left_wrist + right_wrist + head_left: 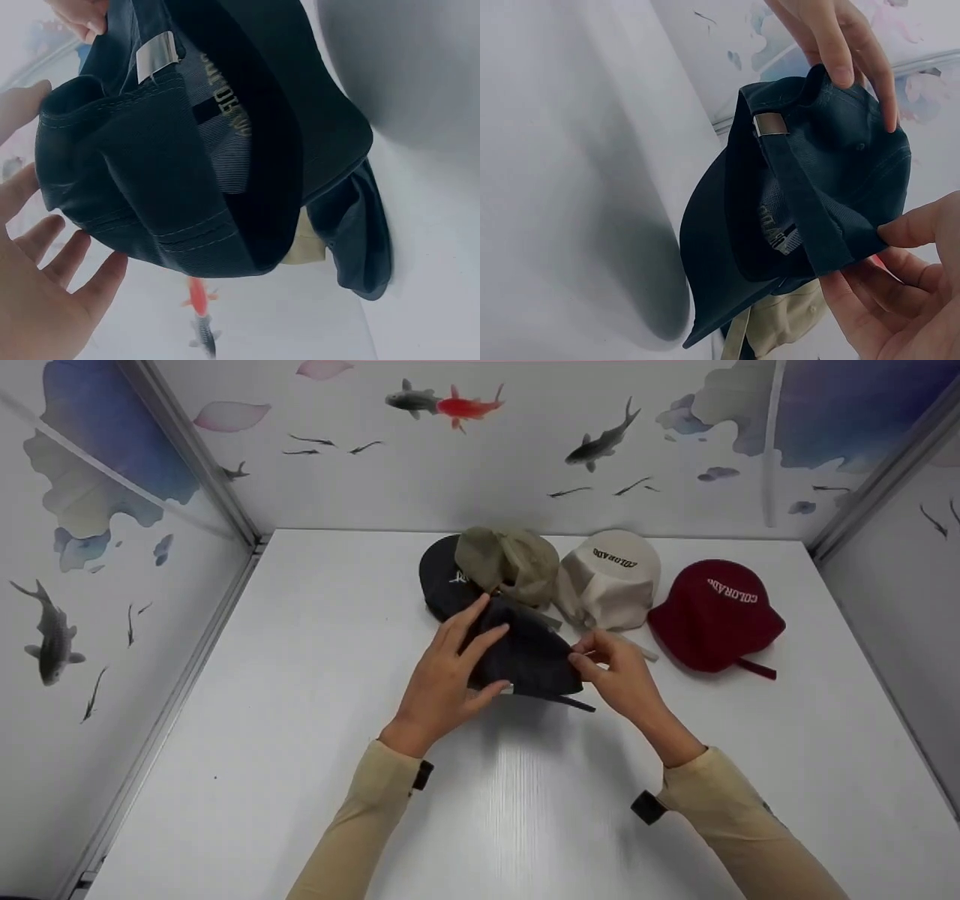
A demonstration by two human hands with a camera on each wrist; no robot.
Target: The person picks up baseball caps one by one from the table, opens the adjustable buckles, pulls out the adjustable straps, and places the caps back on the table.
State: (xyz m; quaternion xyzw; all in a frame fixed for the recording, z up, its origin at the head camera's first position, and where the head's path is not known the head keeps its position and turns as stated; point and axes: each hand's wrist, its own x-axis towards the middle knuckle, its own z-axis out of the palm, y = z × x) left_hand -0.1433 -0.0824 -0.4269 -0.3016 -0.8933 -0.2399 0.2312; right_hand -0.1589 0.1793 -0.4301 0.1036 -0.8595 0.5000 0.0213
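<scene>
The left grip (444,679) is loosely splayed, while the right grip (621,673) pinches.

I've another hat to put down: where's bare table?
Bare table: left, from left wall to left sleeve; between the sleeves; front right, from right sleeve to right wall. Crowded: back centre, where the olive hat overlaps a dark cap, with cream hat and maroon hat to their right and the held cap in front.

One high view and two close ones share a dark navy cloth cap (150,165).
The head camera looks forward and down; both wrist cameras face the cap from near, tipped sideways, the flat white tabletop (315,690) at the left wrist frame's right and the right wrist frame's left.
</scene>
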